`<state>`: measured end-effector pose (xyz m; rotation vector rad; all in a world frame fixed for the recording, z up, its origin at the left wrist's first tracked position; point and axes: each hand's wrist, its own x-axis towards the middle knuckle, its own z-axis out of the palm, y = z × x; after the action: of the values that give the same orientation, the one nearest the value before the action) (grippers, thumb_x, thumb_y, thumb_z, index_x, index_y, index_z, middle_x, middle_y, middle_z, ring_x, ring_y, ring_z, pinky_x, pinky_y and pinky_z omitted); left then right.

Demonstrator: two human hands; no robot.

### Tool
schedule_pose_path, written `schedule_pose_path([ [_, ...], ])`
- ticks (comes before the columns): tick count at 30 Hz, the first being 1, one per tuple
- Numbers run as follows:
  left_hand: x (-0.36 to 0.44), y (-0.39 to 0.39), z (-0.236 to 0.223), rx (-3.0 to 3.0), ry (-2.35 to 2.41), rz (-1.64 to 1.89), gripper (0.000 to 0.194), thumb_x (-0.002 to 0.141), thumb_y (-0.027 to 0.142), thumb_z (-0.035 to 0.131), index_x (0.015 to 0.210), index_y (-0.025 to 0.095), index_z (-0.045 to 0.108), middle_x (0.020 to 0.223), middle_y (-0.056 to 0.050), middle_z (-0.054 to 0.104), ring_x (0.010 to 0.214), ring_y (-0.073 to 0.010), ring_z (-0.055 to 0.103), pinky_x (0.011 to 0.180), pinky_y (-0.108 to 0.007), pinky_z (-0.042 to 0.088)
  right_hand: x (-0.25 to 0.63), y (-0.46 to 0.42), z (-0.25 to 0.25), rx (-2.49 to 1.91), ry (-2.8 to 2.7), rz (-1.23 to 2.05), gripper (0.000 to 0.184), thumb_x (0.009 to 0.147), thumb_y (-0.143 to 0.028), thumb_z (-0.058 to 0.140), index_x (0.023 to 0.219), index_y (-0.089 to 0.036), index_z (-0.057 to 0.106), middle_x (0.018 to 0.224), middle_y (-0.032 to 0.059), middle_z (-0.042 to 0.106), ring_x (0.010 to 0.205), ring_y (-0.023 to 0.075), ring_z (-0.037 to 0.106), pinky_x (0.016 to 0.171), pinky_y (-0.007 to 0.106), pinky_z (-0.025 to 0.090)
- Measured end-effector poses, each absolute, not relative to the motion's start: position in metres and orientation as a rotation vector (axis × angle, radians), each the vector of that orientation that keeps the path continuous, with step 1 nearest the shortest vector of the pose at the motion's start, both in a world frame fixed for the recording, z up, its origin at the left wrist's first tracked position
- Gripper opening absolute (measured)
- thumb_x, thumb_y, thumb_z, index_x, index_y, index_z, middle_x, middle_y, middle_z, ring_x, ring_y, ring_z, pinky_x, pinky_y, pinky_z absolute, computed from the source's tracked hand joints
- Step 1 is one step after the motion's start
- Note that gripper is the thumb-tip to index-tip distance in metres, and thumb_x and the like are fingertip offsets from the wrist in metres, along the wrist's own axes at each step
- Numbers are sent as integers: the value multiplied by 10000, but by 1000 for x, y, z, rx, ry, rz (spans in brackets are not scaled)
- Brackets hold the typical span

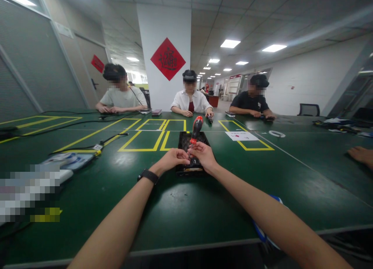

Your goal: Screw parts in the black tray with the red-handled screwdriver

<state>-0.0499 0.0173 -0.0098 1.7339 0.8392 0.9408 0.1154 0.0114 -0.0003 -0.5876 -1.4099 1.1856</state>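
Observation:
A screwdriver with a black and red handle stands nearly upright, its handle on top, at the middle of the table. My right hand pinches it low down, around the shaft just below the red collar. Close against the shaft's lower end, my left hand has its fingertips pressed together; what they pinch is too small to make out. Under both hands lies a black tray with dark, shiny contents that I cannot name. A black watch is on my left wrist.
Yellow tape outlines mark the green table. A printed sheet and a white ring lie to the right. Cables and a blue-white packet are at left. Across sit three people; another person's hand rests at far right.

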Motion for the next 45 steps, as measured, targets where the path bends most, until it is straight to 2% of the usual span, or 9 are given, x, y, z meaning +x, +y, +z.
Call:
schedule_pose_path([
  [4,-52,14,-7,1753,768,889,228,639,284,674,761,96,632,709,-41,658,648,-109,582,668,-237,444,116,11,0,-593,-1400,1212,287,633,-366,665,812,-150,601,714,18,624,600,96,572,565,233,485],
  [8,-53,10,-1,1768,690,811,242,690,300,631,791,80,650,787,-80,672,740,-140,598,753,-268,438,116,9,1,-590,-1462,1273,365,695,-415,599,941,-146,617,832,67,653,668,124,595,583,261,504],
  [12,-53,10,0,1737,718,820,260,674,303,645,815,85,653,810,-79,674,748,-144,603,758,-274,442,117,10,-1,-567,-1451,1279,360,673,-388,628,939,-145,617,824,67,660,690,144,609,588,279,506],
  [17,-51,16,-6,1722,842,915,243,560,268,726,713,106,630,687,-25,651,630,-108,581,667,-243,452,116,13,-3,-597,-1375,1223,293,640,-346,663,843,-138,625,731,47,660,660,127,612,595,245,484],
  [20,-51,17,-8,1745,848,907,236,564,265,724,707,109,620,661,-15,639,600,-99,568,629,-228,445,116,12,-1,-608,-1368,1215,314,613,-358,679,834,-140,623,724,43,658,644,125,609,583,243,482],
  [26,-52,11,-1,1774,731,811,225,689,290,630,784,88,657,770,-78,673,696,-130,596,719,-260,448,116,10,1,-584,-1462,1273,382,712,-408,582,999,-157,604,845,71,663,751,146,622,659,283,508],
  [29,-52,10,1,1774,702,800,244,702,290,618,822,82,660,803,-90,678,713,-129,600,737,-259,443,117,10,0,-544,-1473,1304,402,711,-390,594,1045,-166,585,892,73,656,771,150,621,693,308,513],
  [38,-49,16,-6,1723,861,939,274,544,276,735,723,99,626,677,-43,658,610,-122,592,641,-257,461,117,12,-1,-617,-1357,1260,331,599,-333,699,861,-150,614,768,44,664,667,135,624,604,256,506],
  [45,-51,9,2,1794,771,820,229,652,308,658,724,91,644,703,-60,662,651,-122,584,680,-249,441,116,10,1,-640,-1395,1236,331,688,-400,610,881,-132,630,780,66,662,653,126,613,595,248,497],
])
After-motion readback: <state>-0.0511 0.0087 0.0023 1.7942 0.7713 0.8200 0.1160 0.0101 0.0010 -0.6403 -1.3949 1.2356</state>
